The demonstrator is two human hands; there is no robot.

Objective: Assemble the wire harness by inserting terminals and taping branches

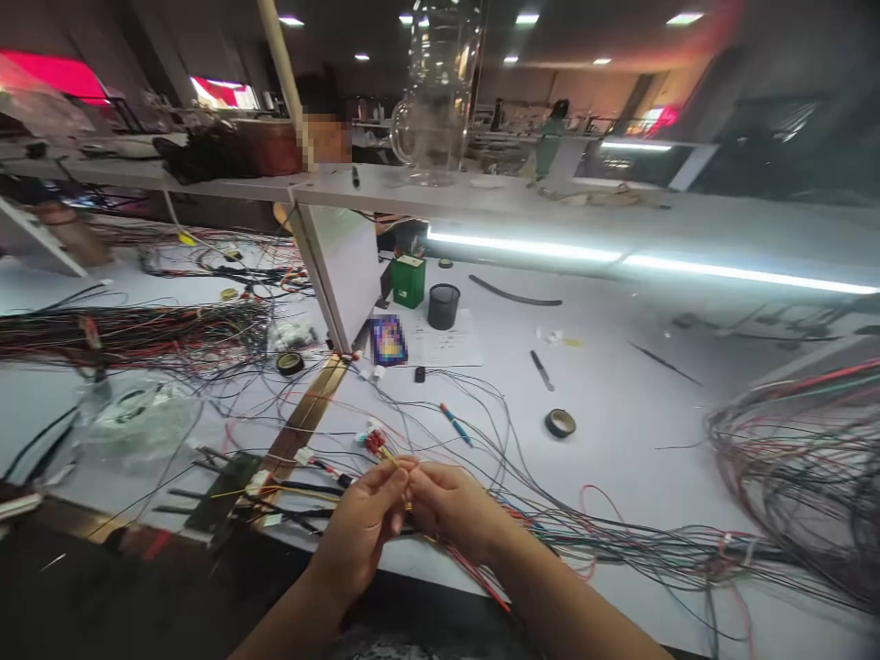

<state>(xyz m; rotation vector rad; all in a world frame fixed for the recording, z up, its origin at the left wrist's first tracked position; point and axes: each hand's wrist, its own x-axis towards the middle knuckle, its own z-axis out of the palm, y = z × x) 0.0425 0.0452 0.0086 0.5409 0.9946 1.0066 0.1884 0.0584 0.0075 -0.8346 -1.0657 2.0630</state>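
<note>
Wiring workshop; wire bundles (124, 335), tape roll (560, 423); workbench (619, 458)

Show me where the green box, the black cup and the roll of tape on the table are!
green box (409, 280), head view, on the middle of its front face.
black cup (444, 307), head view, on the middle of its side wall.
roll of tape (560, 423), head view, on its dark outer ring.
</note>
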